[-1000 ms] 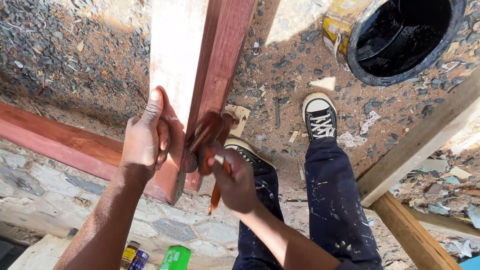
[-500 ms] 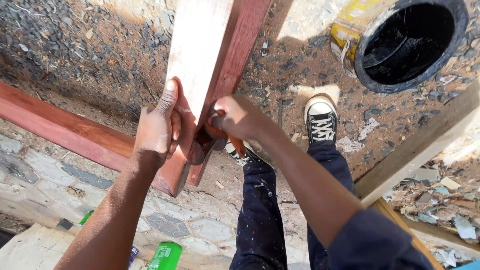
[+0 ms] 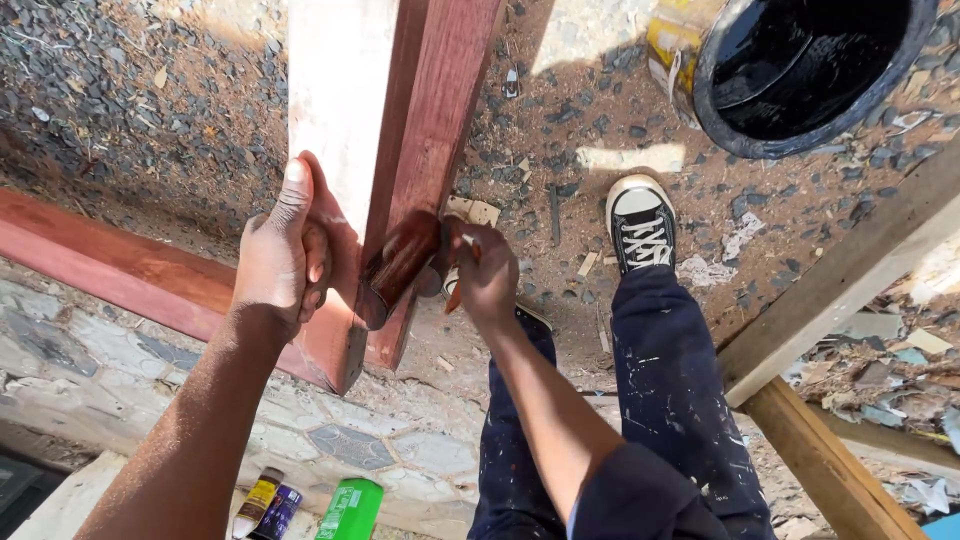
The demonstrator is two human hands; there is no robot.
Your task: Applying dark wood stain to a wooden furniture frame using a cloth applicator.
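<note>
A long wooden beam (image 3: 400, 130) stands tilted in front of me, its right face stained reddish brown and its left face pale bare wood. My left hand (image 3: 280, 255) grips the beam's lower left edge. My right hand (image 3: 485, 275) holds a small paint roller (image 3: 398, 268) by its orange handle, and the stain-soaked roller presses on the beam's red face near the lower end.
A second red-stained beam (image 3: 120, 265) lies on the ground at left. A black bucket (image 3: 800, 60) sits at top right. Bare wooden beams (image 3: 840, 290) cross at right. My sneaker (image 3: 640, 220) stands on gravel. Small cans and a green bottle (image 3: 350, 510) lie below.
My right hand has shifted rightward and the roller has turned to lie along the beam's red face. The left hand keeps its grip on the beam.
</note>
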